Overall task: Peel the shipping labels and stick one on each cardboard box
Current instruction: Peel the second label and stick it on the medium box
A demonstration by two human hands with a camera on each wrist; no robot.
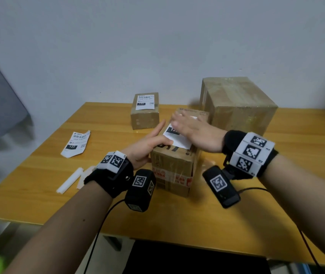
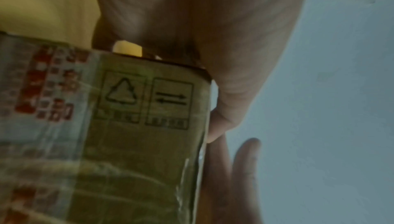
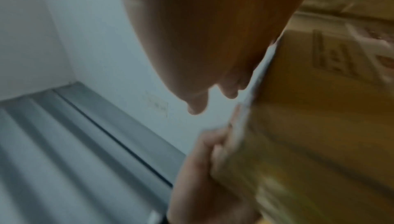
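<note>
A mid-sized cardboard box [image 1: 174,171] with red-printed tape stands at the table's centre; its side shows in the left wrist view [image 2: 138,143] and the right wrist view [image 3: 309,126]. A white shipping label [image 1: 178,140] lies on its top. My right hand [image 1: 187,123] lies flat on that label, fingers straight, blurred. My left hand [image 1: 153,138] holds the box's left top edge, thumb over the label's near corner, fingers down the side. Behind stand a small box [image 1: 145,117] bearing a label [image 1: 145,101] and a big box [image 1: 238,103] with no label in sight.
A loose printed label [image 1: 75,143] lies on the wooden table [image 1: 39,194] to the left. Curled white backing paper [image 1: 70,179] lies near my left wrist. A pale wall stands right behind the boxes. A dark object sits below the table's front edge.
</note>
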